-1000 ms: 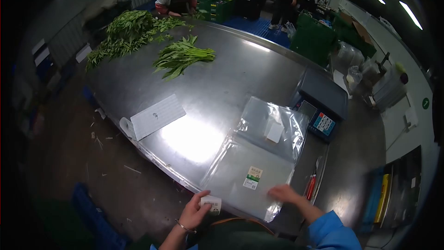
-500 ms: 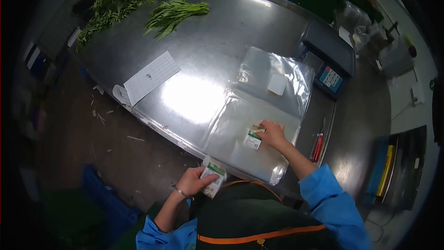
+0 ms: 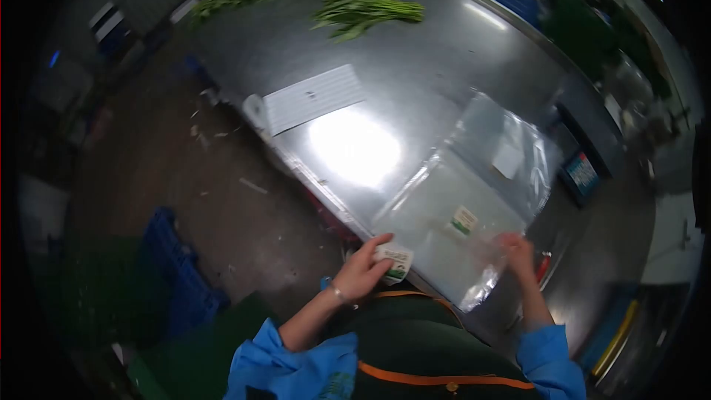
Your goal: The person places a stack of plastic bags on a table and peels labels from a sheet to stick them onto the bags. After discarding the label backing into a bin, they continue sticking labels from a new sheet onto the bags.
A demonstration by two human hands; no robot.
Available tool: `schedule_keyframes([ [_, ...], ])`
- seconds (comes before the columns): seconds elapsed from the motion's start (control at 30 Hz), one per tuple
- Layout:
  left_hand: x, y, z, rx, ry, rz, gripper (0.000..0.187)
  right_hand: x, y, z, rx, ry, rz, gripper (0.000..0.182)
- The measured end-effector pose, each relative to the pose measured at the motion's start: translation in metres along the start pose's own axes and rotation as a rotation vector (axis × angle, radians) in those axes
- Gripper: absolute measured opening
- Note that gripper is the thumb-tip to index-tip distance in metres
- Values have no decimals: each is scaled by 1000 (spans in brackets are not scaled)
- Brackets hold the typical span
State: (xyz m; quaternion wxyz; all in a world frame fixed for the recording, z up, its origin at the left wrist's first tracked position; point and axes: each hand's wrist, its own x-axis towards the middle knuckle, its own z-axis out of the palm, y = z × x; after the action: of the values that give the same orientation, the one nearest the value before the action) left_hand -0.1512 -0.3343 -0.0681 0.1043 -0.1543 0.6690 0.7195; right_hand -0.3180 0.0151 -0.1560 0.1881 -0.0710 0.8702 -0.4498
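A worker's right hand (image 3: 518, 254) had just left the printed cream-and-green label (image 3: 464, 220) on a clear, flat plastic bag (image 3: 432, 211), leaving the label in full view.
The bag lay at lower right of centre in the frame, on a brushed-steel table (image 3: 426, 55); the right hand, blurred, had shifted to the bag's right side, and whether its fingers gripped the film could not be told. The left hand (image 3: 358, 275), at lower centre, pinched white-and-green printed labels (image 3: 395, 259) between thumb and fingers beside the table's near edge. More clear film (image 3: 481, 122) carried a white slip (image 3: 508, 160), near a dark scale with a blue keypad (image 3: 582, 173) at right. A bunch of long green leafy stems (image 3: 370, 9) rested at upper centre.
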Motion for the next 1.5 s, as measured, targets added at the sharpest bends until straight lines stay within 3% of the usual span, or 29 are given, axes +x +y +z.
schedule_keyframes([
  [0.07, 4, 2, -3, 27, -47, 8, 37, 20, -26, -43, 411, 741, 32, 24],
  [0.13, 6, 7, -2, 38, -83, 3, 35, 10, -94, -59, 378, 1063, -96, 26],
  [0.2, 9, 12, 5, -140, -149, -31, 29, -12, -142, -16, 297, 713, -142, 28],
  [0.23, 9, 14, 8, -145, -163, -34, 29, -23, -123, 15, 665, 238, -88, 31],
  [0.27, 10, 16, 11, -53, -151, -17, 27, -48, -165, 44, 440, -94, -118, 35],
  [0.3, 13, 20, 17, 35, -151, 8, 25, -61, -174, 70, 119, -228, -279, 40],
  [0.33, 10, 26, 21, 50, -121, -18, 23, -66, -191, 78, 41, -323, -432, 41],
  [0.4, 3, 33, 21, 200, -54, 65, 20, -66, -191, 81, -9, -261, -362, 36],
  [0.47, 1, 37, 20, 211, -70, 72, 19, -59, -189, 76, -32, -363, -423, 28],
  [0.53, 3, 38, 20, 402, -58, -103, 18, -55, -194, 73, 26, -392, -343, 24],
  [0.57, 4, 33, 23, 396, -66, -97, 18, -54, -196, 72, 97, -439, -282, 20],
  [0.67, 2, 27, 29, -22, -53, -3, 23, -52, -188, 77, 193, -387, -232, 18],
  [0.83, 5, 29, 25, -60, -83, 13, 27, -61, -186, 82, 181, -322, -221, 16],
  [0.93, 7, 36, 27, 166, -44, 13, 15, -64, -182, 83, 121, -184, -400, 16],
  [1.03, 8, 41, 31, 356, -6, 198, 17, -67, -182, 76, 80, -108, -464, 15],
  [1.1, 12, 30, 29, 429, -50, 146, 19, -55, -181, 61, -95, -106, -536, 11],
  [1.17, 17, 6, 27, 520, -291, -200, 20, -14, -163, 48, 166, 108, -255, 12],
  [1.23, 19, 0, 17, 514, -311, -171, 18, 36, -112, 36, 278, 34, 93, 28],
  [1.27, 20, -2, 7, 221, -222, -156, 23, 37, -82, 53, 285, 48, 95, 28],
  [1.3, 23, -1, -3, -78, -127, -132, 32, 29, -52, 72, -52, 34, 80, 40],
  [1.33, 24, 17, -14, -134, -83, -114, 46, 23, -38, 82, -397, 20, 57, 52],
  [1.37, 20, 43, -24, -198, -33, -93, 62, 18, -41, 82, -413, 25, 38, 52],
  [1.43, 5, 72, -38, -386, -42, -6, 80, 2, -56, 80, -581, 402, -168, 67],
  [1.5, -10, 82, -49, -398, -83, 76, 84, -10, -49, 49, -256, 185, -168, 69],
])
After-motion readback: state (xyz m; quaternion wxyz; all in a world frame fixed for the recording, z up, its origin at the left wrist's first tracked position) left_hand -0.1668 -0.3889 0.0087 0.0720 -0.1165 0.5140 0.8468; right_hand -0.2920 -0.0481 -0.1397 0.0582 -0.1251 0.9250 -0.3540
